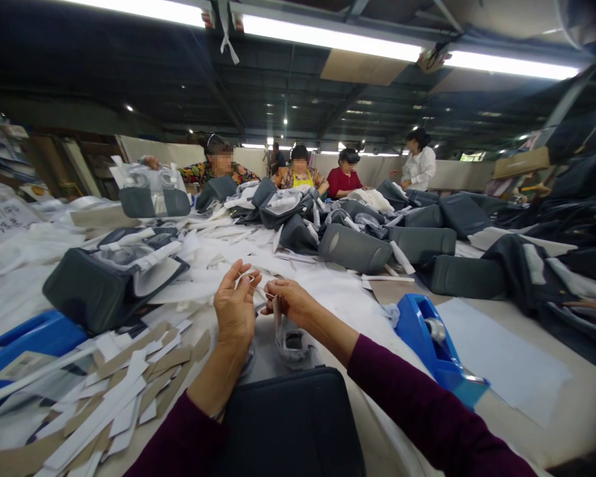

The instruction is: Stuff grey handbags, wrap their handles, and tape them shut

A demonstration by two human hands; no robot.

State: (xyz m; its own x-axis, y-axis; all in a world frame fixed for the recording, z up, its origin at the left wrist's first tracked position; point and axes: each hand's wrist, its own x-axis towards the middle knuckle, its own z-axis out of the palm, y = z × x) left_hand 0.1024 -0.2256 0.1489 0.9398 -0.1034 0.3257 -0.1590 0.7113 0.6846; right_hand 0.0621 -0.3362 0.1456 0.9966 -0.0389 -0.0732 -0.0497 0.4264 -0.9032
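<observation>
A dark bag (293, 424) lies in front of me, its near panel facing up. Behind that panel stands a part wrapped in translucent plastic (294, 351), with a ring shape showing through it. Above the wrapped part, a thin white string (265, 291) runs between my two hands. My left hand (235, 305) is turned palm inward, its thumb and fingers curled together on one end. The fingertips of my right hand (289, 298) pinch the other end, close to the top of the wrapping. The exact grip of the fingertips is partly hidden.
Paper and cardboard strips (124, 391) are heaped at left, near a blue tape dispenser (34, 351). Another blue tape dispenser (432, 341) stands at right by a white sheet (506, 358). Dark bags (355, 248) pile across the table. Several people sit or stand beyond.
</observation>
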